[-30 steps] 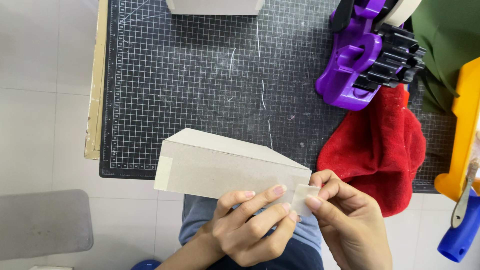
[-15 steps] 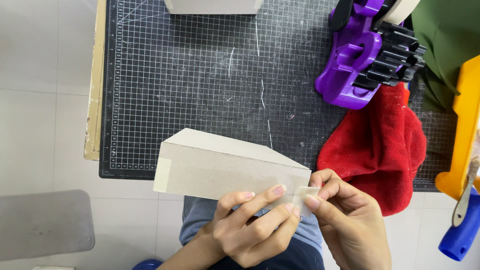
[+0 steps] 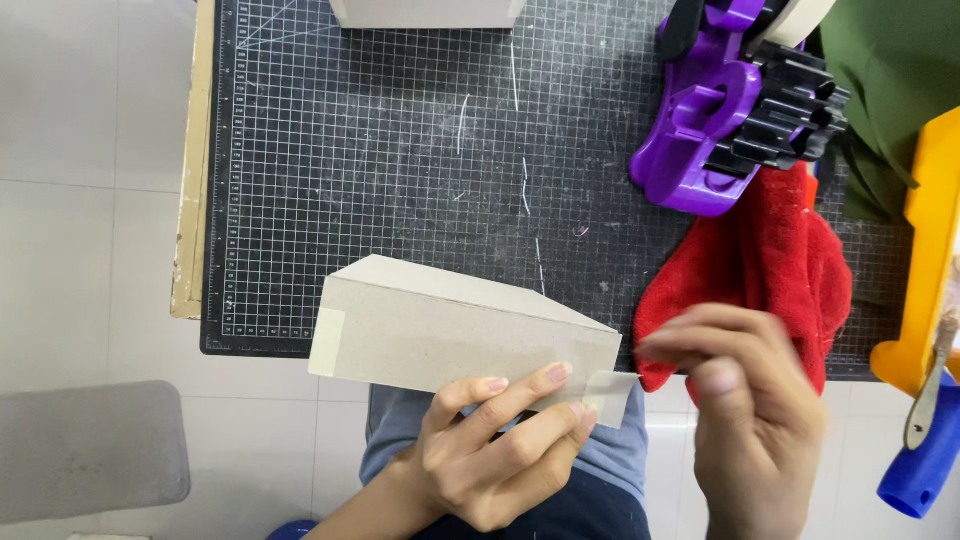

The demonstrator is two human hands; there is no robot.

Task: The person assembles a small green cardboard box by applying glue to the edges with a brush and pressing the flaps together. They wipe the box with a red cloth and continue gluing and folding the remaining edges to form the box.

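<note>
My left hand (image 3: pixel 495 445) holds a grey cardboard box (image 3: pixel 450 330) from below, over the near edge of a black gridded cutting mat (image 3: pixel 400 160). Its fingers press the box's right end, where a strip of masking tape (image 3: pixel 612 395) sticks out past the corner. Another piece of tape (image 3: pixel 327 342) sits on the box's left end. My right hand (image 3: pixel 755 420) hovers blurred to the right of the box, fingers loosely apart, holding nothing and not touching the tape.
A red cloth (image 3: pixel 775 270) lies right of the box. A purple and black tape dispenser (image 3: pixel 735 110) sits at the back right, with green fabric (image 3: pixel 900 80) and a yellow object (image 3: pixel 930 250) beyond. A blue handle (image 3: pixel 925 465) lies near right. Another grey box (image 3: pixel 425 12) rests at the mat's far edge.
My right hand has let go of the tape end and moved right and up, away from the box. The left hand still holds the box in place.
</note>
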